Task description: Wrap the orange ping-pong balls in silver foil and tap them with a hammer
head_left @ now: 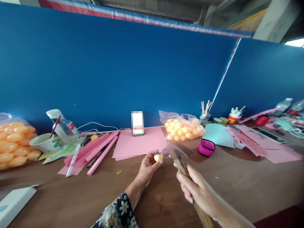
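Between the thumb and fingers of my left hand [149, 167] is a small pale-yellow ball [158, 157] with a dark patch on top. My right hand [193, 183] is closed round the wooden handle of a hammer [182, 167]. The hammer's head is blurred and lies just right of the ball, with a small gap between them. Behind my left hand lie pink paper sheets [142, 144]. A magenta fabric pouch [206, 148] sits beyond my right hand.
Clear bags of yellow-orange balls [184, 129] stand at the back right and far left. Pink paper strips [95, 148], a paper cup [46, 142] and a plastic bottle [63, 123] are at left. A phone-like device [137, 123] leans near the blue partition [118, 69].
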Motion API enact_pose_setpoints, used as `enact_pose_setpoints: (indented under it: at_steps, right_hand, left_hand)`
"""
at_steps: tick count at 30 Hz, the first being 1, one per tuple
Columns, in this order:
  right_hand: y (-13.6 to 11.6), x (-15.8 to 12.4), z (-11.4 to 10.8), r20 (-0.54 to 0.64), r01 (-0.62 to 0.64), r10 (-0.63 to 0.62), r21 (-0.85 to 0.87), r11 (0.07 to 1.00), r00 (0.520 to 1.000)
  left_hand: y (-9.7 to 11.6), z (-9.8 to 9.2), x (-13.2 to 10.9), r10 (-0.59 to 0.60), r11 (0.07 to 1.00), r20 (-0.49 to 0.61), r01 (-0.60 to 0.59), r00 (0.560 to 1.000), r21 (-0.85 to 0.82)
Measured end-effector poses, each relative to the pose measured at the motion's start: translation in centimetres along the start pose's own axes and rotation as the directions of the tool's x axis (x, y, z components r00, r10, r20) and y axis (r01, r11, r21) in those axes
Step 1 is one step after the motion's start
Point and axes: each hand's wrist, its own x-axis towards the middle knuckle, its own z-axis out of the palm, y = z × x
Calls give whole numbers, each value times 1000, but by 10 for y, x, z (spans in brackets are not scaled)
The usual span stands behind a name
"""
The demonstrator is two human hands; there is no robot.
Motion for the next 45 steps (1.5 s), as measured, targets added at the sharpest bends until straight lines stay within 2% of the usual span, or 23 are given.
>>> enact_pose_setpoints:
  at_steps: [9,15,20,27,31,35,41,45]
  right_hand:
    - [4,1,4,49,-21,20,12,1000,999]
    - [2,1,3,8,12,-12,-4,1000,1000]
    - [5,2,2,47,-4,4,-10,1000,999]
    - [5,1,1,21,9,-9,-1,1000,1000]
    - [5,3,3,59,-24,23,16,1000,998]
    - [-1,2,4,28,8,-8,12,1000,1000]
    - [-6,-2,3,3,26,-26,-1,1000,1000]
    - [2,2,4,40,-6,6,16,1000,999]
  left_hand:
    - [-1,1,1,5,1000,9,-5,1000,1]
    - [0,1,0,18,1000,12,-18,1000,11]
    - [0,2,0,11,1000,13,-11,1000,11]
    - [1,2,0,-26,1000,-45,26,999,4]
    - [2,2,-1,-56,998,-5,56,998,-29]
    - [2,1,0,-15,999,36,16,999,-48]
    - [-3,0,3,2,999,-15,-3,1000,-42]
    - [-1,1,2,-10,998,7,10,1000,-61]
